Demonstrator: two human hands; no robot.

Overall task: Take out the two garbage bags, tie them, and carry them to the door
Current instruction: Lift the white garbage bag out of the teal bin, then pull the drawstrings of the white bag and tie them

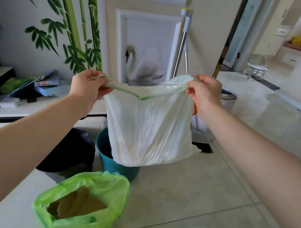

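Two garbage bags in view. One white garbage bag [148, 133], thin and translucent with a green-edged mouth, hanging in the air directly above the teal bin [116, 163], its bottom level with the bin's rim and hiding part of the opening. Left hand [89, 87] clamped on the left end of the bag's mouth, fingers curled tight over the gathered plastic; right hand [203, 92] pinched shut on the right end, the rim stretched in a shallow sag between the two. One green garbage bag [83, 207] standing open on the floor tiles [202, 195] just in front of the teal bin, brown cardboard pieces [77, 205] showing inside its mouth.

Two bins: the teal one, and one black bin [69, 152] touching it on the left, partly hidden by the left forearm. One mop handle [183, 42], grey with a yellow tip, leaning behind the teal bin against the white panelled door [147, 35], which bears one swan picture [143, 64]. One bamboo mural [66, 17] on the wall left of that door. Low shelf [11, 100] left of the black bin carrying a few boxes and books; printing on them too blurred to read. No legible brand or label anywhere.
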